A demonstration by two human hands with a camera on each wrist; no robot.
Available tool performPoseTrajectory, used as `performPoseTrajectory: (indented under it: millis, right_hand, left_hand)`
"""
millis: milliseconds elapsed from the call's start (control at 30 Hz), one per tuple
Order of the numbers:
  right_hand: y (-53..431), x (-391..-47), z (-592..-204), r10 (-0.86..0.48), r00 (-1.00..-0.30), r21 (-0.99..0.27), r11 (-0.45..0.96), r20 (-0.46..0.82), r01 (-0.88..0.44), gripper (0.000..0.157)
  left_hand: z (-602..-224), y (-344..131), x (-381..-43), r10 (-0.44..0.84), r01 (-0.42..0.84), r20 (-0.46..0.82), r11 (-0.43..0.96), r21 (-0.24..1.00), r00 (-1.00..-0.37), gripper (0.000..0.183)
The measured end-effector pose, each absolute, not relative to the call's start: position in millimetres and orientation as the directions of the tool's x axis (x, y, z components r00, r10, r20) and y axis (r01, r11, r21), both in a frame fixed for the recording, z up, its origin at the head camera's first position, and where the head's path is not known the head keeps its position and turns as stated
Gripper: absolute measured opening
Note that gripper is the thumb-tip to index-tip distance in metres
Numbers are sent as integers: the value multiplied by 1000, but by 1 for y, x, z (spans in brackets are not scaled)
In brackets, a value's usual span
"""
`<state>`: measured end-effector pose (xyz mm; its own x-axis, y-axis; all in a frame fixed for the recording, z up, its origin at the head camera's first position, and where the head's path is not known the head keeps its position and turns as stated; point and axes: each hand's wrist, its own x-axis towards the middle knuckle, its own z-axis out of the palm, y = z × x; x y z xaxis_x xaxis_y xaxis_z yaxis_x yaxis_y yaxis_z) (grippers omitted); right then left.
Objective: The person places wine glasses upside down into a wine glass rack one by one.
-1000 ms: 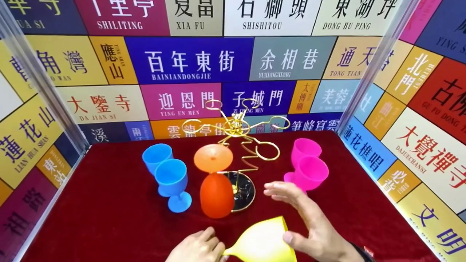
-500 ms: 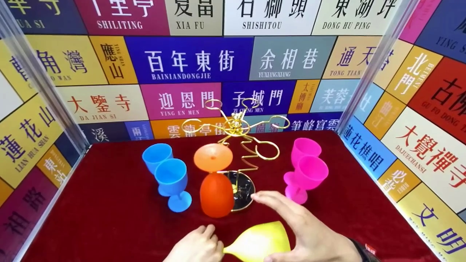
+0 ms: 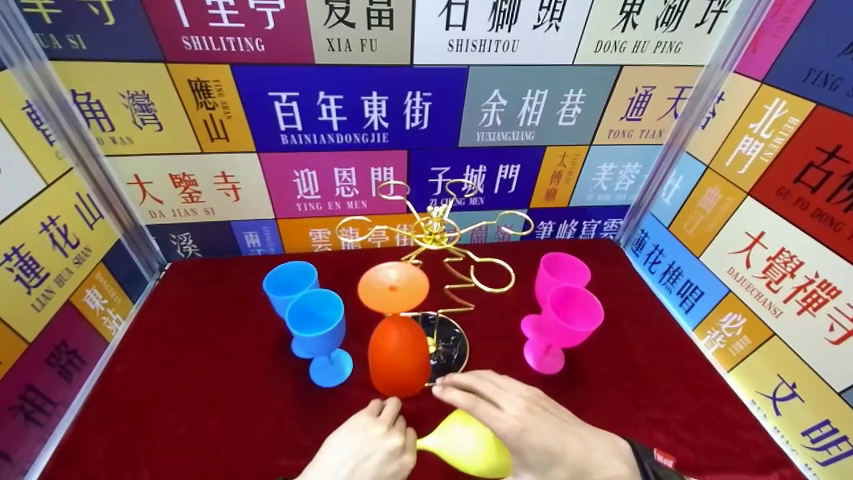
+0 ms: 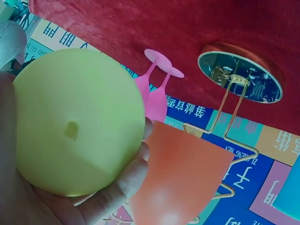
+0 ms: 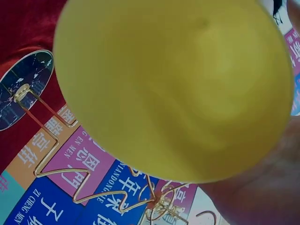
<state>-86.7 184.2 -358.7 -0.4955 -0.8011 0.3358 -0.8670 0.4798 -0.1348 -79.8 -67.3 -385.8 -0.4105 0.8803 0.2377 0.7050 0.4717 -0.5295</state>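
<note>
The left hand (image 3: 365,443) is gripping a yellow goblet (image 3: 466,443) by its stem end, the fingers curling closed behind the foot, whose round underside is filling much of the left wrist view. The goblet is lying sideways, its bowl pointing from the left hand toward the right hand (image 3: 543,427). The right hand is hovering over and partly hiding that bowl, its fingers reaching out loosely and nearly straight; the head view is hiding its thumb, and whether the fingers are touching the bowl is hard to tell. A black wristband (image 3: 653,460) is circling the right wrist.

Just beyond the left fingertips, an orange goblet (image 3: 398,357) is standing upside down, foot uppermost. Behind it, ahead of both hands, a gold wire rack (image 3: 435,230) is rising from a round black base (image 3: 450,347), its looped arms spreading outward. Ahead and to the left of the left hand, two blue goblets (image 3: 315,320) are standing upright; ahead and to the right of the right hand, two pink goblets (image 3: 573,319) are standing upright too.

Dark red cloth is covering the tabletop (image 3: 200,373) around the hands. Farther out, walls (image 3: 346,137) of colourful panels bearing Chinese characters are enclosing the back and both sides.
</note>
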Motion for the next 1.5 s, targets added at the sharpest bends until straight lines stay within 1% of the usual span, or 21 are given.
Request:
performPoseTrajectory:
  millis: [67,167,333,433,567,633,800,867,933,1000,1167,1233,1300,1400,1500]
  right_hand:
    - [183,-87,-360,-808,-502,-114,493,309,-863,78]
    - [182,-87,-364,-805,-540,-96,534,246,-840,78]
    - [182,-89,-369,-777,-612,-86,607,144,-790,79]
    - [183,-90,-372,-763,-636,-71,633,112,-771,82]
    - [182,-91,-376,-767,-634,-55,632,98,-773,79]
    - [181,-92,-378,-770,-633,-73,628,87,-775,77]
    - [179,-94,-380,-777,-623,-106,614,92,-782,65]
    - [179,-94,-381,-775,-623,-104,614,110,-782,59]
    - [179,-94,-381,-770,-623,-89,617,138,-782,57]
    - [179,-93,-383,-762,-625,-69,623,171,-779,57]
    - [181,-93,-385,-744,-624,-54,632,239,-773,62]
    - [182,-94,-385,-738,-622,-66,630,259,-774,64]
    - [183,-95,-385,-734,-616,-79,623,285,-778,65]
    - [183,-95,-386,-726,-603,-107,606,331,-788,65]
    - [183,-95,-385,-713,-587,-126,590,383,-798,66]
  left_hand:
    - [-384,-67,-79,875,699,244,482,-529,-419,21]
    - [-381,-67,-78,867,686,264,497,-532,-423,22]
    - [-380,-66,-77,861,663,313,508,-550,-401,21]
    - [-379,-66,-77,861,654,314,509,-559,-401,21]
    - [-378,-66,-76,865,652,298,500,-570,-403,20]
    - [-377,-65,-76,869,658,276,493,-570,-411,19]
    - [-374,-64,-74,869,673,209,482,-560,-449,19]
    - [-373,-65,-74,873,681,199,475,-558,-446,19]
    - [-373,-66,-75,880,683,215,466,-562,-423,19]
    - [-373,-67,-76,887,677,255,460,-575,-386,19]
    - [-375,-70,-78,877,634,373,478,-608,-303,41]
    - [-375,-70,-78,865,619,421,493,-611,-273,46]
    - [-374,-70,-78,850,609,468,507,-609,-241,45]
    - [-372,-70,-79,829,595,532,519,-614,-173,41]
    - [-369,-70,-79,810,631,567,521,-575,-152,40]
